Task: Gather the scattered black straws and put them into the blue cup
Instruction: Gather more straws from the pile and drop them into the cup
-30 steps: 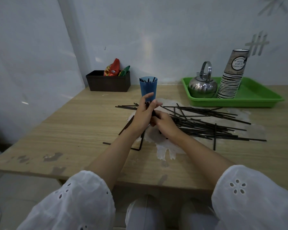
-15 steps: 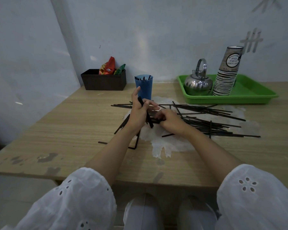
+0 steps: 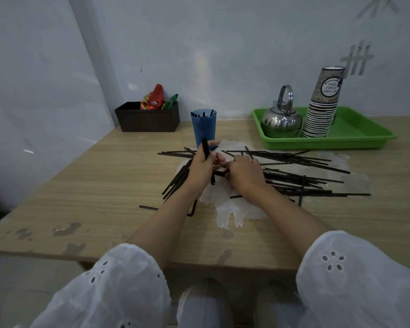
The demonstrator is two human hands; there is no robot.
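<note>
A blue cup (image 3: pixel 203 127) stands upright on the wooden table (image 3: pixel 100 190) with a few black straw tips showing above its rim. Many black straws (image 3: pixel 301 178) lie scattered to the right of my hands over a pale patch on the tabletop; several more (image 3: pixel 175 181) lie left of my left wrist. My left hand (image 3: pixel 202 166) is shut on a small bunch of straws (image 3: pixel 205 149), held nearly upright just in front of the cup. My right hand (image 3: pixel 244 172) is pressed down on the pile, its fingers closed on a straw beside the left hand.
A green tray (image 3: pixel 355 138) at the back right carries a steel kettle (image 3: pixel 281 119) and a tall stack of paper cups (image 3: pixel 322 107). A dark box (image 3: pixel 148 118) with colourful packets sits against the wall at the back left. White sleeves and my lap fill the foreground.
My left hand has tilted its bunch of straws more upright and lifted it slightly toward the cup. My right hand stays on the pile, picking at straws close to the left.
</note>
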